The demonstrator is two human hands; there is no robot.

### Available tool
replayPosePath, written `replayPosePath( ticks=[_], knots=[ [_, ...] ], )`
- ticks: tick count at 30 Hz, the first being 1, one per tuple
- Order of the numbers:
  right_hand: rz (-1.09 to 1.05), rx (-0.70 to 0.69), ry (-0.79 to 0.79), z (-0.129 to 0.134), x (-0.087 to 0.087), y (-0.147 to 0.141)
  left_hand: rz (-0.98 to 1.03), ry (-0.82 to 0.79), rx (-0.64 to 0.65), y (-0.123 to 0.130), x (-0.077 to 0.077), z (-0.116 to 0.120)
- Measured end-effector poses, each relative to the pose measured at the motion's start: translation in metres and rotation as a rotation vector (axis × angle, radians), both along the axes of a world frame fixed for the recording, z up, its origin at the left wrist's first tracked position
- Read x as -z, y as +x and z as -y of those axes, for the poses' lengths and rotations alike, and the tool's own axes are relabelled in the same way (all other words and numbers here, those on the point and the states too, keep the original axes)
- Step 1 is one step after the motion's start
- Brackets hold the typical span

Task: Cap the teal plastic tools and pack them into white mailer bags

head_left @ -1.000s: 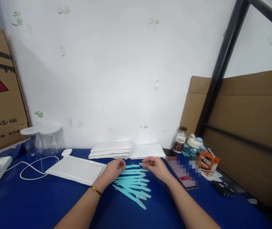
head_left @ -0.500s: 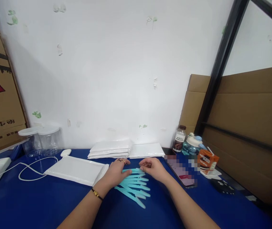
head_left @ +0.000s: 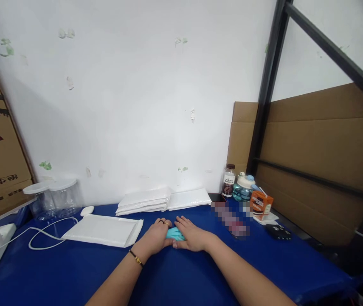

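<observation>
At the lower centre of the frame the left hand [head_left: 156,238] and the right hand [head_left: 192,234] meet over a bunch of turquoise sticks [head_left: 175,233], which lies between them on the blue desk [head_left: 181,276] with only its middle showing. The left fingers sit close together over the bunch's left side, the left thumb pointing in toward the other hand; the right fingers stretch forward over its right side, the right thumb below, its tip at the left thumb. Whether either hand's fingers are clamped on the sticks I cannot tell, since the palms hide their ends. A dark bracelet [head_left: 136,257] with a gold bead circles the left wrist. Just left of the left hand lies a white padded envelope [head_left: 103,230]; beyond the hands, against the wall [head_left: 120,106], are a stack of white envelopes [head_left: 143,201] and a lower white pile [head_left: 189,198] beside it. Right of centre lies a partly pixelated phone [head_left: 229,219], with a brown-capped bottle [head_left: 229,182], a blue-tinted drinking cup [head_left: 242,193] and an orange carton [head_left: 259,205] near it. Two lidded clear jars [head_left: 65,197] stand at the left, near a looped white cable [head_left: 32,243].
</observation>
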State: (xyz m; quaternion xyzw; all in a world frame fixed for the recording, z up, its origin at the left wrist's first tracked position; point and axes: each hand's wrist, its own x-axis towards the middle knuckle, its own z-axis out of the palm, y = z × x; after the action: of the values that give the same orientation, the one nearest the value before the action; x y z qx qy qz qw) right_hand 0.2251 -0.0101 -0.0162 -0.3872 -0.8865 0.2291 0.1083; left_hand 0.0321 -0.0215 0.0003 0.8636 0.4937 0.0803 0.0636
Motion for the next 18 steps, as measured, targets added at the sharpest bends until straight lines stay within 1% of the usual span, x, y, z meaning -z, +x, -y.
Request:
replayPosePath(
  ticks=[3, 5, 9, 12, 16, 18],
  knots=[
    [-0.04, -0.018, 0.194, 0.014, 0.006, -0.006, -0.101, 0.029, -0.02, 0.007, -0.002, 0.012],
    [-0.046, -0.009, 0.306, 0.026, 0.008, -0.007, -0.161, 0.049, -0.006, 0.011, -0.001, 0.021],
    [0.093, 0.042, 0.438, 0.05, 0.006, -0.008, -0.204, 0.066, 0.039, 0.019, 0.0, 0.043],
    [0.151, 0.048, 0.457, 0.067, 0.002, -0.009, -0.211, 0.07, 0.046, 0.026, -0.001, 0.056],
    [0.162, 0.057, 0.397, 0.082, -0.004, -0.009, -0.18, 0.076, 0.033, 0.029, -0.003, 0.068],
    [0.154, 0.058, 0.349, 0.085, -0.012, -0.005, -0.147, 0.075, 0.026, 0.028, -0.004, 0.072]
  ],
)
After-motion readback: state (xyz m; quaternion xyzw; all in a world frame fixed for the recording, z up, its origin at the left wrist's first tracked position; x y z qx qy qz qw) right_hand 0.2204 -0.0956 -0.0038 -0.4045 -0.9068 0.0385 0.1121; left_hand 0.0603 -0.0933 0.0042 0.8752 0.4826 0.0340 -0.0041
